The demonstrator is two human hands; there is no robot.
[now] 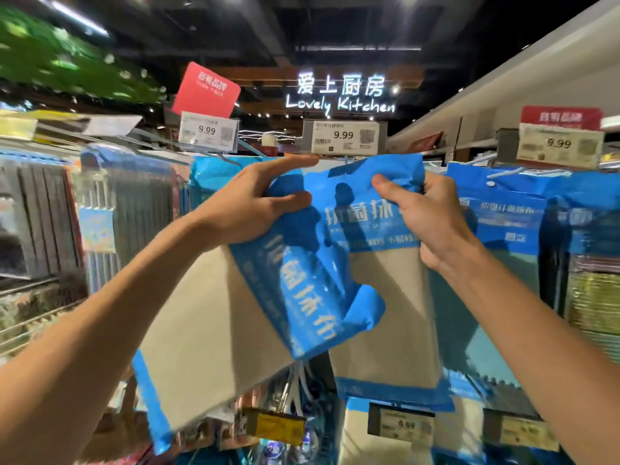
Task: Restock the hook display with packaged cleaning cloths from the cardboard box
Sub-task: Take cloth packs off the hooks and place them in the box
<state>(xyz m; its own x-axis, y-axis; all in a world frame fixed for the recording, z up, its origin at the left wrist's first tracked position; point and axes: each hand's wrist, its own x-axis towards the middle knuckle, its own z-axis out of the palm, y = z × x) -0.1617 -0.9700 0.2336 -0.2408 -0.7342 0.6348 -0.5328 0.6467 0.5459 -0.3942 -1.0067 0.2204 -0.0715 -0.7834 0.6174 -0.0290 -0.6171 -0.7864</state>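
Note:
Both my hands are raised to the hook display. My left hand (250, 201) grips a tilted cloth pack (214, 327) with a blue header and beige cloth, its index finger stretched toward the hook. My right hand (426, 216) pinches the blue header of a second, upright cloth pack (385, 317) just below the middle price tag (342, 137). The hook itself is mostly hidden behind that header. The cardboard box is out of view.
More blue-headed cloth packs (523, 223) hang on the right, grey and striped cloths (43, 216) on the left. Price tags reading 9.99 (207, 130) top the hooks, and a lower row of tags (401, 424) hangs beneath. A lit "Lovely Kitchen" sign (340, 104) is behind.

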